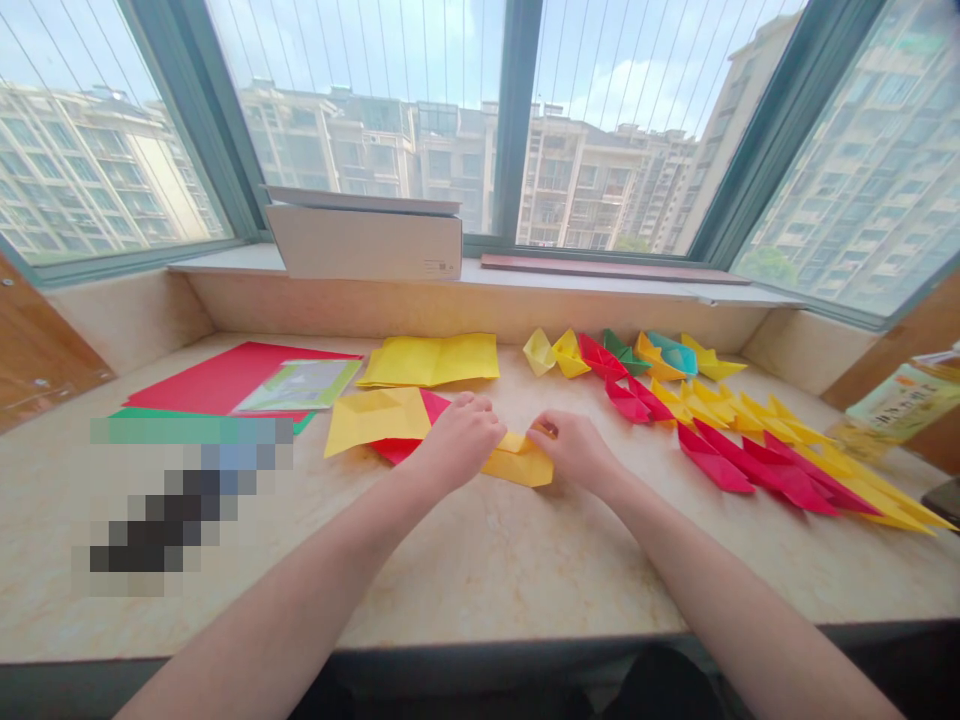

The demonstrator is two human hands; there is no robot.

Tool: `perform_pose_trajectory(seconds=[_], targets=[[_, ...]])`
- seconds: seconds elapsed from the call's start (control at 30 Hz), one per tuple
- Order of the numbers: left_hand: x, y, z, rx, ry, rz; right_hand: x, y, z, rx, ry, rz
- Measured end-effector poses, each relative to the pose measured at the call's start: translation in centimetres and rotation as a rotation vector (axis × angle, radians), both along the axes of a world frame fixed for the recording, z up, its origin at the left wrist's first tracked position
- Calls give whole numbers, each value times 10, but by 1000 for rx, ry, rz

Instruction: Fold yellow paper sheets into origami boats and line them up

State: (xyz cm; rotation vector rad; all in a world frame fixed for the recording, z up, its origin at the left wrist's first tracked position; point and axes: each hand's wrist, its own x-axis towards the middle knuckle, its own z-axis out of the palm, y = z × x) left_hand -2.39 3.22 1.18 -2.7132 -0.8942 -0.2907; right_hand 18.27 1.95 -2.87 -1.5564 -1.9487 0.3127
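Between my two hands lies a partly folded piece of yellow paper [519, 466] on the marble-patterned counter. My left hand [469, 435] is closed at its left end, with the fingertips partly hidden behind the hand. At the upper right corner, my right hand [571, 445] pinches the same paper between thumb and fingers. Just left of my left hand, a creased yellow sheet [375, 415] rests over a red sheet [397, 450]. Behind them lies a yellow stack of creased paper [431, 360].
Folded paper boats in several colours, such as a red boat [716, 460], stand in rows at right. Red sheets [225, 375], a clear packet [304, 385] and a green sheet [165, 428] lie left, near a blurred patch. A white box [367, 240] stands on the windowsill; a bottle [907, 400] is far right.
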Motion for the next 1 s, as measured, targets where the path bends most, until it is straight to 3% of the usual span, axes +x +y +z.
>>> perform_pose_trajectory(seconds=[0.2,0.43,0.6,0.73,0.87,1.0], targets=[[-7,2,1,-56,-184,68,-1,0,0,-29,-54,54],[0,-1,-21,89,36,107,-4,-6,2,-52,-60,80],[11,-11,-21,221,75,78,7,-9,9,-141,-80,75],[16,-18,-17,182,111,-31,13,-5,13,-76,-130,56],[12,-13,-20,98,-14,-5,14,-2,16,20,-83,40],[5,-3,-16,-78,-149,41,13,-3,21,47,47,198]])
